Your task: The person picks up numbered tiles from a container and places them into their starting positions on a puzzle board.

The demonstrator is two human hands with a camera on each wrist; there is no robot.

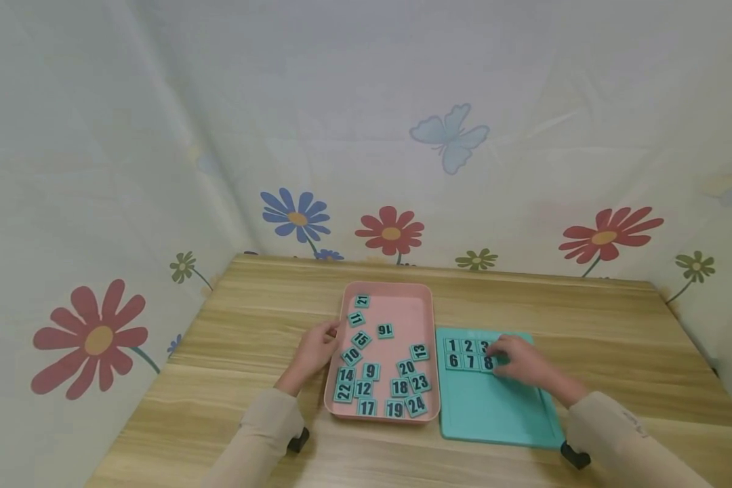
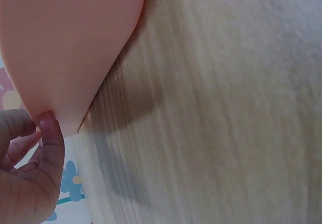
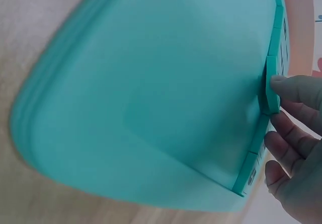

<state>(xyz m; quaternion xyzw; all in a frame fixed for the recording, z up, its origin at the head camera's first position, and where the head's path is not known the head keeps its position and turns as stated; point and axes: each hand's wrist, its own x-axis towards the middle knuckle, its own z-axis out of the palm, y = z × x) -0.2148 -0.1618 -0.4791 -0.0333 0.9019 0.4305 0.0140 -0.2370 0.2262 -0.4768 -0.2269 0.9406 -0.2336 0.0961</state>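
My left hand (image 1: 315, 349) holds the left rim of a pink tray (image 1: 402, 298); thumb and fingers pinch the tray wall (image 2: 65, 48) in the left wrist view. Teal number tiles, such as the 16 tile (image 1: 385, 330) and the 12 tile (image 1: 363, 388), lie loose in the tray. Over the teal board (image 1: 494, 413) to its right, my right hand (image 1: 520, 359) pinches the 8 tile (image 1: 488, 364). That tile (image 3: 272, 85) sits tilted against the row in the right wrist view. Beside it lie the 6 tile (image 1: 454, 360) and the 7 tile (image 1: 471, 361), below the 1, 2 and 3 tiles.
Tray and board stand side by side on a wood-grain table (image 1: 256, 298). A pale curtain (image 1: 341, 135) with printed flowers and a butterfly hangs behind the table and along its sides.
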